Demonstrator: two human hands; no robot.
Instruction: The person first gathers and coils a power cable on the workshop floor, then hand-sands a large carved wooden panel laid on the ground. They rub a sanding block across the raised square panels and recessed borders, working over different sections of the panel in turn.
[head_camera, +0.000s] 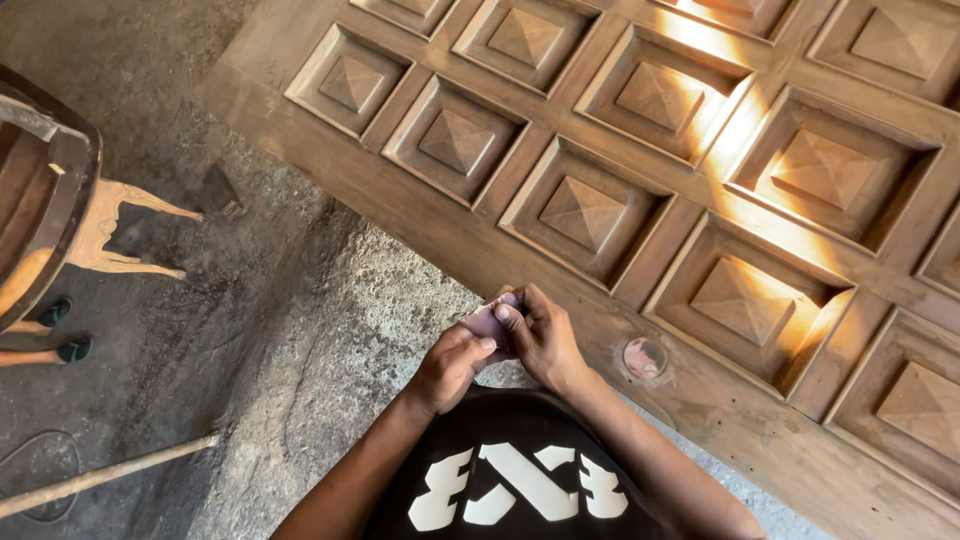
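Note:
Both my hands meet just in front of my chest, over the near edge of a big carved wooden door lying flat. My left hand and my right hand pinch a small pale purplish piece of sandpaper between them, fingers closed on it from either side. The door has rows of square raised panels with pyramid centres, and a streak of sunlight crosses its right part. A round hole is cut in the door's frame just right of my right hand.
Rough concrete floor lies to the left. A curved wooden furniture piece with carved legs stands at far left, with dark sandals below it. A long wooden stick lies at lower left beside a thin cable loop.

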